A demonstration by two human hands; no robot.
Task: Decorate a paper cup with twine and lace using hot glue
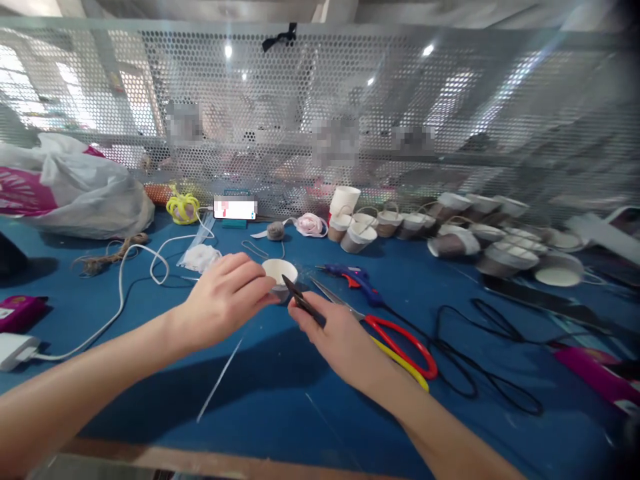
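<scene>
My left hand point(233, 293) is closed, its fingertips pinching the near left side of a small white-lined paper cup point(280, 268). The cup stands just past my fingers with its mouth facing up. In my right hand point(340, 333), thumb and fingers are wrapped round a slim black pointed tool point(306, 303); its exact kind is unclear. The tool's tip reaches the cup's right rim. Right beside my right hand lie large scissors point(400, 343) with one red and one yellow handle. A blue glue gun point(357, 279) rests behind them.
Several small handled cups point(360, 233) crowd the back right. Black cord point(465, 360) loops at right; a white cable point(155, 250) winds across the left. Farther back are a lit phone point(235, 208), grey yarn point(275, 231), pink ribbon point(311, 225) and a plastic bag point(100, 193).
</scene>
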